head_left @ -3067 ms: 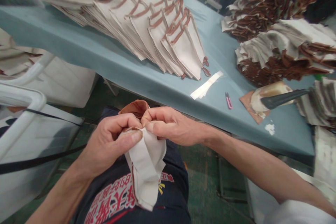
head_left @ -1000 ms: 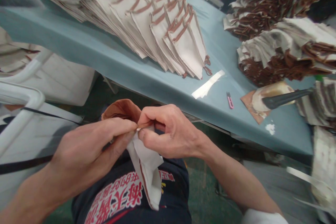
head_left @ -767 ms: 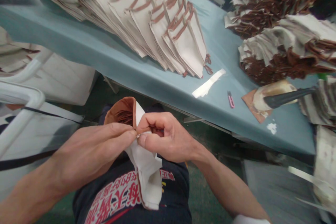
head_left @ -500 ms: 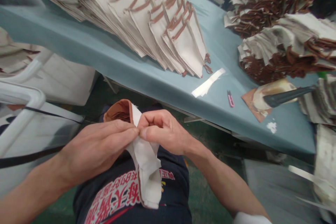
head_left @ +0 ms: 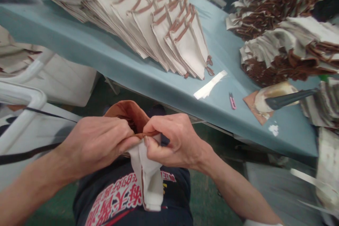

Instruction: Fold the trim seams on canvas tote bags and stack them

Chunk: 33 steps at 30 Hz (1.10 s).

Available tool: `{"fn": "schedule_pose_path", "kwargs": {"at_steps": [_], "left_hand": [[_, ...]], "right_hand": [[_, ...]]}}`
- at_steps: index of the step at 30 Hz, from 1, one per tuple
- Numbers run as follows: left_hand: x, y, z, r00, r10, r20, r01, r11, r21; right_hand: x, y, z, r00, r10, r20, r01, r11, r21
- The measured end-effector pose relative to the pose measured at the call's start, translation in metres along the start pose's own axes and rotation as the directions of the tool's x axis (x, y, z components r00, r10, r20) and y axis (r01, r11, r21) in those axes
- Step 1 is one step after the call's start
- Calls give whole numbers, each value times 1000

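Observation:
A white fabric piece with a brown lining (head_left: 149, 169) hangs in front of the dark printed apron (head_left: 116, 197). My left hand (head_left: 103, 141) pinches its brown upper edge between thumb and curled fingers. Close beside it, my right hand (head_left: 172, 139) grips the same edge, thumb below and index finger above. Behind the hands the brown lining stands up in an open loop, and the white end dangles below them. The fingers hide part of the pinched edge.
Overlapping white pouches with brown trim (head_left: 182, 39) cover the blue table (head_left: 106, 56). White strips (head_left: 210, 84), a pink thread snipper (head_left: 232, 101), and a dark-handled brush (head_left: 288, 99) lie rightward. Brown-and-white piles (head_left: 288, 49) stand behind. At left is a white rail (head_left: 23, 95).
The brown edge is now folded out between my hands. My right hand has turned and shifted slightly right, and the loop of lining has opened wider.

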State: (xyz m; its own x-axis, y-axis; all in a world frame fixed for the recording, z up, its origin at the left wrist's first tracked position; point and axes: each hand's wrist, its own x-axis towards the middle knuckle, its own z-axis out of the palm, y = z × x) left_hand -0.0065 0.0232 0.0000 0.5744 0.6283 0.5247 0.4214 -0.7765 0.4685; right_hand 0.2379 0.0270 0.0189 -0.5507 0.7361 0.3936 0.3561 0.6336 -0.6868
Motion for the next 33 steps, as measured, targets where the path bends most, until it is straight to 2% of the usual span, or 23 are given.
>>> {"fn": "schedule_pose_path", "kwargs": {"at_steps": [3, 6, 8, 12, 15, 19, 23, 26, 29, 33], "left_hand": [[-11, -9, 5, 1000, -21, -17, 21, 1000, -14], [-14, -10, 3, 990, -103, 99, 118, 981, -153], [-8, -5, 0, 981, -136, 141, 167, 956, -240], [17, 14, -4, 971, -204, 122, 228, 944, -238], [28, 23, -2, 958, -255, 133, 277, 941, -195], [22, 22, 9, 945, -301, 124, 323, 918, -229], [14, 23, 17, 938, -332, 99, 347, 890, -295], [16, 25, 18, 935, -338, 106, 354, 884, -307], [21, 27, 18, 920, -377, 109, 391, 861, -324], [18, 27, 19, 900, -428, 79, 426, 828, -365]], "right_hand": [[-2, 4, 1, 1000, 3, 0, -3, 1000, 10], [-1, 7, -2, 999, -34, 11, 33, 998, 48], [0, 9, -5, 997, -62, 42, 60, 997, 56], [-2, 12, -7, 993, -92, 71, 94, 995, -21], [-5, 12, -7, 995, -59, 78, 68, 990, -124], [-6, 11, -15, 995, -7, 103, 21, 991, -134], [-2, 14, -30, 992, -100, 79, 113, 974, -195], [5, 18, -34, 984, -158, 77, 171, 962, -215], [13, 21, -30, 973, -162, 167, 189, 969, -158], [16, 23, -21, 963, -84, 255, 118, 985, -123]]}}
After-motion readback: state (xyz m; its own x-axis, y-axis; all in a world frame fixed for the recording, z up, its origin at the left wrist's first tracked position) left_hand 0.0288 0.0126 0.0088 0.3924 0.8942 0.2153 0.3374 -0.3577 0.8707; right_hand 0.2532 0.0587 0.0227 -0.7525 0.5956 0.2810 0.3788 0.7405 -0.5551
